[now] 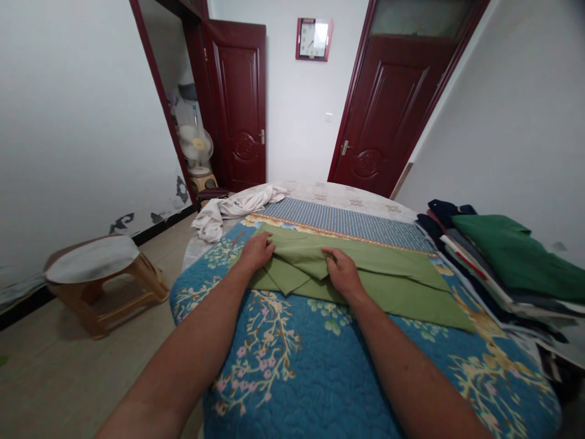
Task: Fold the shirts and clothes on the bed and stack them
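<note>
Head view: a green garment (393, 274) lies across the flowered blue quilt (329, 366) on the bench (365, 196), its left part creased and overlapping. The left hand (258, 249) touches its left end, the right hand (342, 271) rests near its middle. Both hands' fingers are bent; whether they grip fabric I cannot tell. Folded clothes (516, 250) are stacked right; a whitish cloth (210, 219) lies far left.
</note>
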Motion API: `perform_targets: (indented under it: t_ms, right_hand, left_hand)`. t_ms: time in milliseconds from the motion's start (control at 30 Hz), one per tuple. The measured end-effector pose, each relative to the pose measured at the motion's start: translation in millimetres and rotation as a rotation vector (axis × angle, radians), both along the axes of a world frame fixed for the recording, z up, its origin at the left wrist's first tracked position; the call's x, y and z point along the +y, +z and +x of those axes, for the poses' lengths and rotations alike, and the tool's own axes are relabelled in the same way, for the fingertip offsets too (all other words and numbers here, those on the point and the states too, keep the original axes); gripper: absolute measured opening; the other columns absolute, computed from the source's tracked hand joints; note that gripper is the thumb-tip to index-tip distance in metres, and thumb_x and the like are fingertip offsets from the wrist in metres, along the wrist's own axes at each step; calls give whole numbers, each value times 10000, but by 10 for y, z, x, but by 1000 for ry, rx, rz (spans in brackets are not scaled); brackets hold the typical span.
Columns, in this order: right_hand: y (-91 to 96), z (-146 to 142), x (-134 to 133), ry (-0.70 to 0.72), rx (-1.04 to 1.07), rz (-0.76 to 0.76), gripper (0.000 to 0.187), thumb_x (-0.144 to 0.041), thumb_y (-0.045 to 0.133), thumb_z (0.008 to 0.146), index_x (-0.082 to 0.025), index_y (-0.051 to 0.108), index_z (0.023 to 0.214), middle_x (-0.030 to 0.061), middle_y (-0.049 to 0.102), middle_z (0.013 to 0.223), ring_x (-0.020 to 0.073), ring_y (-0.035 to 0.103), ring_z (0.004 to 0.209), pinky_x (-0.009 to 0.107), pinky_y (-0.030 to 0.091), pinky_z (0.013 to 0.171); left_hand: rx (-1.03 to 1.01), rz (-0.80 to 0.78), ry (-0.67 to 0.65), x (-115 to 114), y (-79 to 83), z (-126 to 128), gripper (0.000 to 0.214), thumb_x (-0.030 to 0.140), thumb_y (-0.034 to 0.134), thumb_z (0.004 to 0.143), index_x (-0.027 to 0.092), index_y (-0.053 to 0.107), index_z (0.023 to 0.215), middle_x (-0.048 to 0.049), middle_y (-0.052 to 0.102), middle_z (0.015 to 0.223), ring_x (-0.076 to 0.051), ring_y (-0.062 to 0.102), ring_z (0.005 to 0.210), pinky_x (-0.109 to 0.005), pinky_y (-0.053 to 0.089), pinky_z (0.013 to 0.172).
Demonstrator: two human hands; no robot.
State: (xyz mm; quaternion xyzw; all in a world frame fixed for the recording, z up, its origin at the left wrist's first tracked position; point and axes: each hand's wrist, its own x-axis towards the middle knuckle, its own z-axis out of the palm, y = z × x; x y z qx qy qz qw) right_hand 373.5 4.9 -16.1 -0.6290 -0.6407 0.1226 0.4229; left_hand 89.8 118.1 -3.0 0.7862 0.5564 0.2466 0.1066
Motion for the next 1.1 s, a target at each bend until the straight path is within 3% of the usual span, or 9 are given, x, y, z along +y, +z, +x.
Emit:
perform_targets:
  t_ms: [133, 367, 500, 567, 667, 767, 933, 1000, 1100]
  right_hand:
    - [-98, 36, 8, 29, -123, -81, 481, -68, 507, 856, -163, 774, 1245, 114, 763, 1304, 232, 685, 1248, 379, 455, 1184]
    - [-174, 10, -41, 118, -166, -2, 614, -4, 484, 796, -169, 739, 1330, 106, 740, 1342, 207, 663, 1269, 349, 450, 1188]
    - [-165, -11, -61, 134, -172, -6, 576, -7, 488, 808, -146, 751, 1301, 120, 752, 1294, 212, 672, 1243, 340, 474, 1156]
    - [-159, 7, -64, 120, -139, -5, 529, -24, 494, 829, -148, 766, 1266, 116, 765, 1270, 213, 684, 1225, 347, 477, 1151]
    - [-149, 64, -56, 28, -13, 6, 433, -115, 527, 904, -171, 763, 1262, 98, 774, 1274, 221, 697, 1219, 370, 490, 1138]
    - [-139, 111, -42, -38, 91, 1, 395, -205, 571, 933, -182, 748, 1286, 91, 777, 1273, 231, 707, 1210, 383, 505, 1117]
    - [-109, 121, -56, -25, 18, -36, 403, -195, 587, 907, -180, 752, 1275, 100, 781, 1247, 236, 714, 1166, 383, 495, 1102]
    - [-83, 129, -71, -55, 11, -54, 393, -241, 608, 913, -170, 753, 1271, 104, 789, 1175, 241, 721, 1098, 380, 513, 1055]
    - [-28, 154, -86, -114, 106, -113, 426, -357, 611, 936, -144, 740, 1282, 74, 763, 923, 232, 709, 873, 348, 561, 856]
  left_hand:
    - [16, -16, 18, 21, -9, -26, 454, 301, 626, 972, 168, 672, 1403, -90, 821, 1098, -249, 737, 1100, -333, 511, 1012]
    - [98, -12, -1, 108, 60, 112, 510, 410, 660, 972, 221, 653, 1445, -104, 817, 1153, -301, 700, 1190, -394, 481, 1046]
    - [141, -46, -40, 230, 53, 276, 294, 333, 700, 922, 198, 773, 1172, -134, 808, 1120, -305, 722, 1100, -379, 507, 968]
    - [134, -38, -57, 275, 38, 318, 219, 297, 623, 962, 179, 774, 1068, -147, 795, 1123, -294, 718, 1081, -372, 509, 952]
    - [94, 3, -69, 306, 10, 305, 278, 278, 496, 1027, 157, 739, 1088, -154, 769, 1155, -270, 693, 1105, -359, 501, 970]
    - [61, 22, -84, 326, -18, 228, 256, 275, 512, 1018, 165, 730, 1096, -125, 762, 1131, -246, 686, 1080, -337, 503, 960]
    - [41, 41, -60, 385, -59, 76, 288, 266, 557, 986, 171, 745, 1183, -93, 754, 1009, -238, 691, 989, -334, 513, 928]
    - [40, 56, -51, 400, -67, 37, 316, 296, 572, 985, 171, 745, 1219, -91, 749, 993, -241, 690, 985, -335, 511, 935]
    - [42, 77, -45, 397, -68, 16, 348, 342, 553, 1006, 169, 741, 1241, -103, 753, 1035, -247, 690, 1020, -339, 505, 954]
